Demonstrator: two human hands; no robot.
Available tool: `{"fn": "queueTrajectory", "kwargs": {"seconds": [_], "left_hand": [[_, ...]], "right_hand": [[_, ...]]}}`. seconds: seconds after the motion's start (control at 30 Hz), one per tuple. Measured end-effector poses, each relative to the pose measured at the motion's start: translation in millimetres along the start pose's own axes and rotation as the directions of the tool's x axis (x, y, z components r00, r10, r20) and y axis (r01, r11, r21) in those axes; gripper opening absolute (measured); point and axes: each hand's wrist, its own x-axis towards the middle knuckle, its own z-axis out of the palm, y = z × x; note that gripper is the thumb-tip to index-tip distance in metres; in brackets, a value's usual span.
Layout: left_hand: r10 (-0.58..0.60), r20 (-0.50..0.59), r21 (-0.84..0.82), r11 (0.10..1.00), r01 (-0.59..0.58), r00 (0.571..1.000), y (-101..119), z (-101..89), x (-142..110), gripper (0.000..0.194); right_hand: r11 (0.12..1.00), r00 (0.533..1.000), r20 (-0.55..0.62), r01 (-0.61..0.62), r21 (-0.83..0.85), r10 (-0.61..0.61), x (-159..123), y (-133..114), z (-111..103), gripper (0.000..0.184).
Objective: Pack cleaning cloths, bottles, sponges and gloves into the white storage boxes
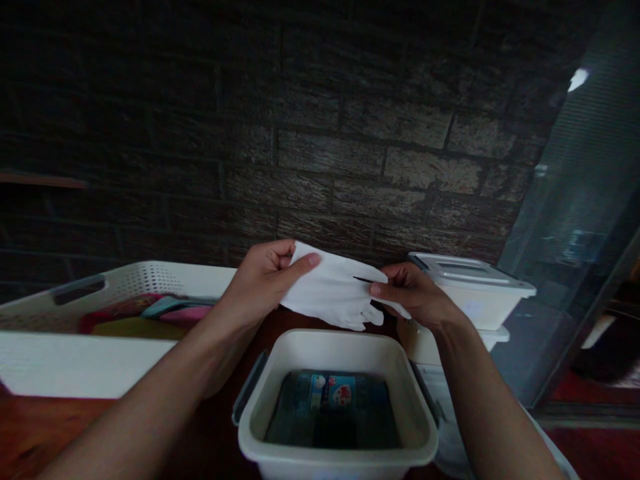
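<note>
A white glove [330, 287] is stretched level between my two hands, its limp fingers hanging toward the right. My left hand [267, 273] pinches the cuff end between thumb and fingers. At the other end, my right hand [413, 293] grips the finger side with thumb on top. Below the glove stands an uncovered cream plastic box [337, 455] with grey side clips. Inside it lies a dark item with a blue printed label [333, 391]; its kind is hard to make out in the dim light.
To the left, a long white basket [65, 363] holds colourful cloths [165, 313]. Lidded white boxes [475, 293] are stacked at the right behind my right arm. A dark brick wall [300, 147] rises behind the reddish wooden table [55, 427].
</note>
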Motion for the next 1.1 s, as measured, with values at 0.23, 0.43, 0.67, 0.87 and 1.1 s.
{"fn": "queueTrajectory", "kwargs": {"seconds": [0.23,0.43,0.67,0.87,1.1], "left_hand": [[0.011,0.071,0.014,1.000,-0.012,0.997,-0.8,2.7,-1.3,0.032],[-0.004,0.097,0.092,0.996,-0.005,0.995,-2.7,4.0,-4.6,0.030],[-0.013,0.101,0.047,0.999,0.008,0.995,-7.1,11.5,0.3,0.033],[-0.066,0.138,0.143,0.989,0.046,0.988,6.1,23.0,-8.8,0.037],[-0.368,0.230,0.192,0.925,0.329,0.901,-25.3,13.1,-38.6,0.033]], "right_hand": [[0.998,0.997,0.056,-0.046,-0.045,0.048,-0.6,4.2,-0.2,0.039],[0.999,0.998,0.052,-0.032,-0.026,0.034,0.6,8.4,0.3,0.038],[0.928,0.989,-0.065,-0.101,0.357,0.133,0.1,21.4,10.6,0.038],[0.884,0.960,-0.187,-0.101,0.457,0.207,-20.8,42.1,28.6,0.042],[0.857,0.910,-0.160,-0.283,0.431,0.381,-48.2,57.4,29.1,0.038]]}}
